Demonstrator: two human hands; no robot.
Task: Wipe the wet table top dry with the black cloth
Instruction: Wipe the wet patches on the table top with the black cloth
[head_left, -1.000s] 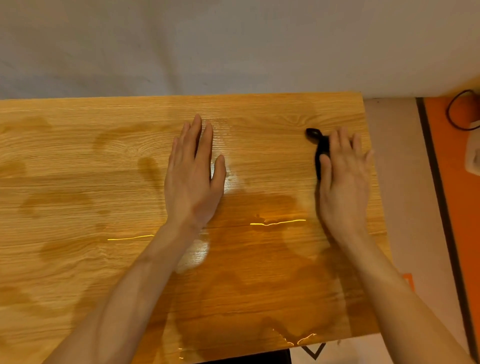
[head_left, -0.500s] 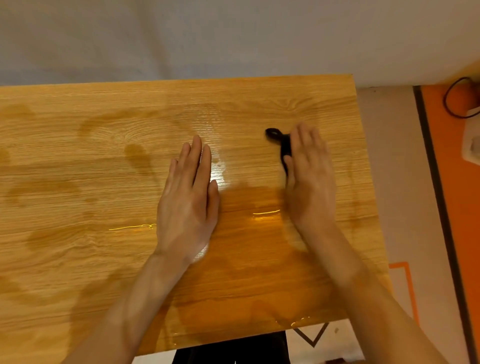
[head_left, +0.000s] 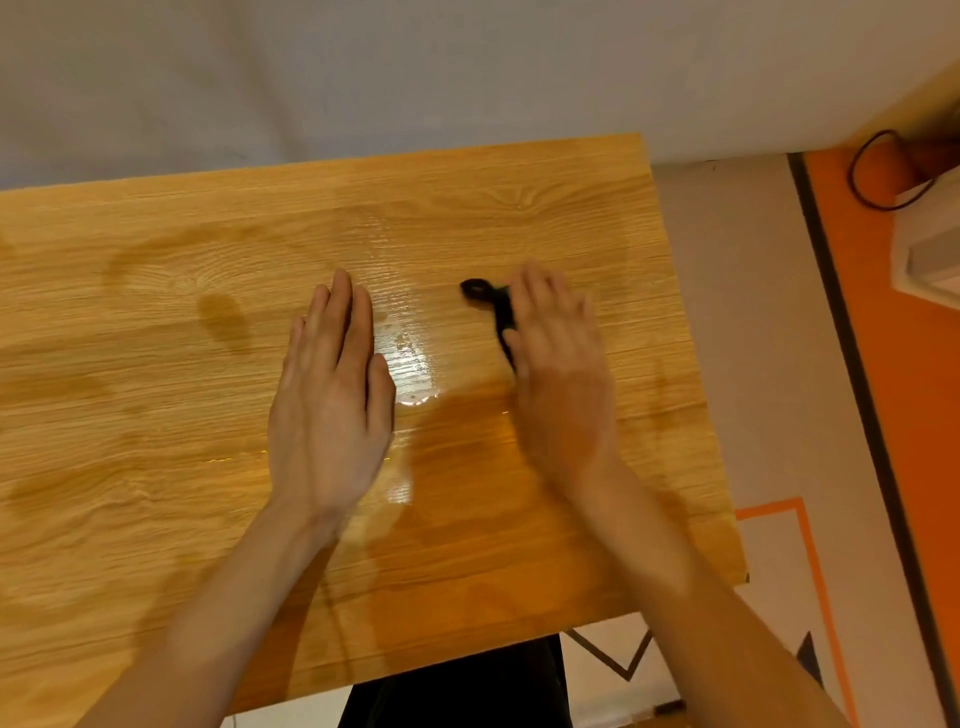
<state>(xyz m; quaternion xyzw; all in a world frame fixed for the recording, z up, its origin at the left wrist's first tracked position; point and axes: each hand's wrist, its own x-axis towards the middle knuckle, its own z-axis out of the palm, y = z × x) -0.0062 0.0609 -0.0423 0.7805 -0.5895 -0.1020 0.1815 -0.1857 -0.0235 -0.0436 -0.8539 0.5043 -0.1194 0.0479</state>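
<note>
Black cloth (head_left: 493, 306) lies bunched under the right hand (head_left: 558, 374), fingers straight and together, pressing flat; left hand (head_left: 332, 400) flat alongside. Best to spread it and sweep through that glossy puddle (head_left: 410, 358) between them.

The table top (head_left: 156, 519) is a flat wooden slab with nothing standing on it, so a hand can slide across it in any direction. The only things in the way are the person's own: the left hand (head_left: 332, 405) lies flat near the middle, and the right hand (head_left: 558, 374) presses flat on the black cloth (head_left: 493, 306) just to its right. Between them runs a narrow lane of wet, shiny wood (passable, though tight). Wide bare wood spreads to the left and along the far edge, which meets a grey wall (head_left: 415, 67). To the right, the top ends at open floor (head_left: 737, 364).
</note>
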